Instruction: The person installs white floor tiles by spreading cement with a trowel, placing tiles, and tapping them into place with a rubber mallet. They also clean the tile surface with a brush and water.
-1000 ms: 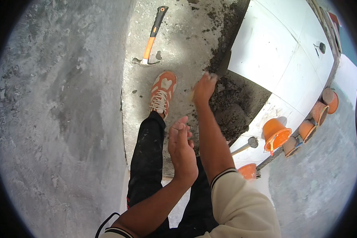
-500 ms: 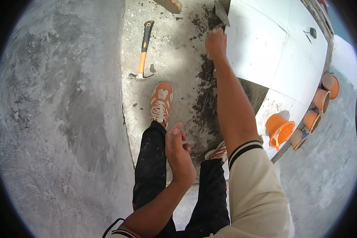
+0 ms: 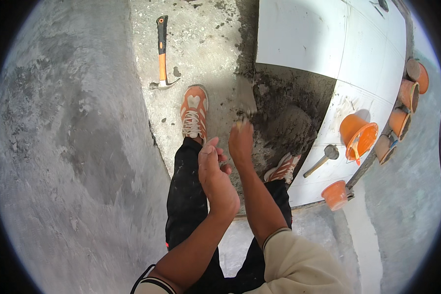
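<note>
My right hand is closed around the handle of a trowel, whose blade is smeared by motion. The blade points away from me, over the edge between the bare concrete and a dark patch of mortar bed. Close by on the left, my left hand hangs in the air above my leg, fingers loosely bent and apart, holding nothing. White tiles border the dark patch at its far and right sides. A claw hammer with an orange and black handle lies on the concrete at the far left.
An orange bucket with a brush in it stands on the tiles at right. Nearer me are a mallet and a small orange pot. Several clay pots line the tile edge. A grey wall rises at left.
My right hand has drawn the trowel back toward me, from the far tile edge to beside my left hand. The view has shifted, showing the mortar patch and mallet. The left hand is nearly unchanged.
</note>
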Motion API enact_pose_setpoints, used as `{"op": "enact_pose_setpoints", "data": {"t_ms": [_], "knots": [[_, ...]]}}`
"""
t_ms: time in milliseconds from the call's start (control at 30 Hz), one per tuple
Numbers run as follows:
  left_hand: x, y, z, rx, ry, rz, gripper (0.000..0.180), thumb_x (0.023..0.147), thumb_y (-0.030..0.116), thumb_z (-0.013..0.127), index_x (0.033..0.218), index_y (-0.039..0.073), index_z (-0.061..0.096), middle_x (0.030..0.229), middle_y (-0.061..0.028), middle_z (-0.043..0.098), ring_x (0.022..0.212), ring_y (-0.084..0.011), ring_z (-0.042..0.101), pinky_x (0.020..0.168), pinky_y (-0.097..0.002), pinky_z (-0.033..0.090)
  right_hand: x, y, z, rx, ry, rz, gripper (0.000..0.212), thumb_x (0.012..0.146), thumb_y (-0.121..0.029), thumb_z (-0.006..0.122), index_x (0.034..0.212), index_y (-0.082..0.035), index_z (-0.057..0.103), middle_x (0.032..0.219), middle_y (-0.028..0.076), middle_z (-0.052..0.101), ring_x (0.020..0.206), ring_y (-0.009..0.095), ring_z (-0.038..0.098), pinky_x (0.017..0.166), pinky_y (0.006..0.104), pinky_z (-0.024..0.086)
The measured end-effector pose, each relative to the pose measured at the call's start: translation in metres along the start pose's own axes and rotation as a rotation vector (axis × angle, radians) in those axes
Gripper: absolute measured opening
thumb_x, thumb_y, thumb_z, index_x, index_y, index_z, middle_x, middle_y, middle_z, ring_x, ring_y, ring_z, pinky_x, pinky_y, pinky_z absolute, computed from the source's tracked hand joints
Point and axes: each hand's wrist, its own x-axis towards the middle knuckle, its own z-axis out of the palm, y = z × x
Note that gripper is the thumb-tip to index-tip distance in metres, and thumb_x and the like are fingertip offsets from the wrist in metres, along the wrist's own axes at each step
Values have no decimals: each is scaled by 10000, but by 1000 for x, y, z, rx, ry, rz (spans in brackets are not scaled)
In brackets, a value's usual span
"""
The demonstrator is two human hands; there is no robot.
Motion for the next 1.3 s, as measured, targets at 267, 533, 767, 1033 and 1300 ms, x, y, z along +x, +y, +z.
{"op": "enact_pose_setpoints", "data": {"t_ms": [267, 533, 767, 1033, 1300], "knots": [[-3, -22, 4, 99, 0, 41, 388, 1097, 334, 500, 1376, 95, 624, 1074, 35, 507, 973, -97, 459, 820, -303, 371, 66, 17, -96, 46, 36, -65, 418, 1062, -343, 608, 1251, 29, 632, 1080, 299, 700, 1028, 507, 674, 895, 553, 535], [-3, -23, 14, 163, -14, -6, 392, 1088, 353, 505, 1362, 97, 619, 1083, 26, 510, 983, -103, 467, 808, -305, 391, 386, -108, -200, -451, 176, -301, 511, 1057, -512, 485, 1321, -95, 617, 1278, 247, 704, 1225, 479, 636, 1025, 589, 495], [0, -6, 28, 165, -13, 2, 400, 1094, 386, 496, 1349, 104, 619, 1089, 22, 506, 984, -106, 467, 814, -303, 391, 447, -147, -199, -573, 42, -365, 533, 1034, -532, 491, 1346, -118, 618, 1306, 244, 698, 1250, 478, 627, 1051, 576, 496], [-1, -17, 34, 175, -3, 28, 394, 1098, 392, 497, 1338, 108, 627, 1098, 21, 502, 987, -103, 467, 825, -301, 384, 289, -15, -195, -831, -400, -575, 375, 1089, -376, 492, 1313, -104, 619, 1223, 166, 689, 1147, 370, 677, 972, 524, 549], [-11, -57, 31, 199, -24, 39, 386, 1100, 373, 513, 1346, 104, 641, 1031, 40, 511, 925, -81, 456, 776, -275, 385, 162, 105, -259, -361, 60, -262, 374, 1058, -343, 589, 1268, -38, 639, 1177, 226, 692, 1111, 446, 655, 918, 511, 529]]}}
